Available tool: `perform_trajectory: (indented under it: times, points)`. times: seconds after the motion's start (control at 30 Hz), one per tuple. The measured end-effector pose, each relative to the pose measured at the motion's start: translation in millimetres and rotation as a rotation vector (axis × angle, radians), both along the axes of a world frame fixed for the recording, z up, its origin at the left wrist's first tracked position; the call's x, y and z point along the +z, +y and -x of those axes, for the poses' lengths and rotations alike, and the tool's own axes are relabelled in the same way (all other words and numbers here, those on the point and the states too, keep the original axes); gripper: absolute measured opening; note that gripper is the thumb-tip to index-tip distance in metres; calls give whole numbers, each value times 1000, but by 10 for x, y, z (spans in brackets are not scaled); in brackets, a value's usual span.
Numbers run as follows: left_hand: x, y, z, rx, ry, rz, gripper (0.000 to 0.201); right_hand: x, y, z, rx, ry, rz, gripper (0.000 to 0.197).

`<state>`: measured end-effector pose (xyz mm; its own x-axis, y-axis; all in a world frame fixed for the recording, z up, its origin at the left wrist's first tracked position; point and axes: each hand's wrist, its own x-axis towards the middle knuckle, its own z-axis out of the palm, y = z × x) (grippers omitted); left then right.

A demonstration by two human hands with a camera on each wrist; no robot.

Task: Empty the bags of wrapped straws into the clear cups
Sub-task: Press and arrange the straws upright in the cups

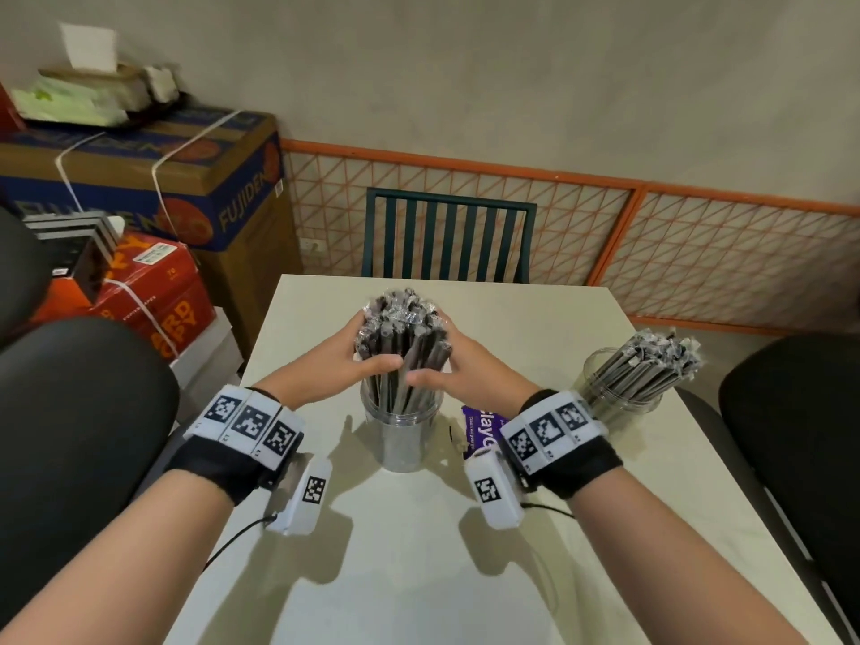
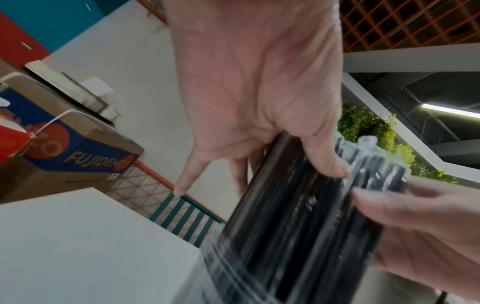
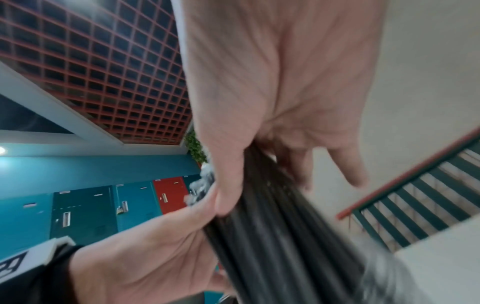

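On the white table point(image 1: 419, 574), with dark seats point(image 1: 79, 412) at either side and a green chair point(image 1: 449, 235) at its far edge, stand two clear cups. Stacked boxes point(image 1: 186, 188) fill the corner to the left, and an orange mesh panel point(image 1: 698, 244) lines the wall behind. One cup point(image 1: 402, 435) stands near the table's middle, holding a bundle point(image 1: 402, 337) of dark wrapped straws that rises well above its rim. The left hand point(image 1: 344, 356) curls round the bundle's left side, thumb across the front; the left wrist view shows the little finger sticking out free. The right hand point(image 1: 458, 365) wraps the bundle's right side the same way, thumb tip close to the left thumb. A second cup point(image 1: 621, 388) stands well apart to the right, its straws point(image 1: 651, 360) leaning rightward. Between the cups, partly hidden by the right wrist, lies a purple packet point(image 1: 481, 430).
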<state>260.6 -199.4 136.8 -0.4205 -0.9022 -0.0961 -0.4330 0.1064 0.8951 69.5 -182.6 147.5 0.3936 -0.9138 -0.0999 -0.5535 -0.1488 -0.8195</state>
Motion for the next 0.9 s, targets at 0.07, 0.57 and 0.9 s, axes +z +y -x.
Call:
perform_trajectory:
  times: [0.07, 0.57, 0.9]
  points:
    - [-16, -27, -124, -66, -90, -90, 104, 16, -48, 74, 76, 115, -73, 115]
    - [-151, 168, 274, 248, 164, 5, 81, -189, -51, -7, -135, -68, 32, 80]
    - [6, 243, -36, 144, 108, -171, 94, -171, -157, 399, 32, 137, -180, 104]
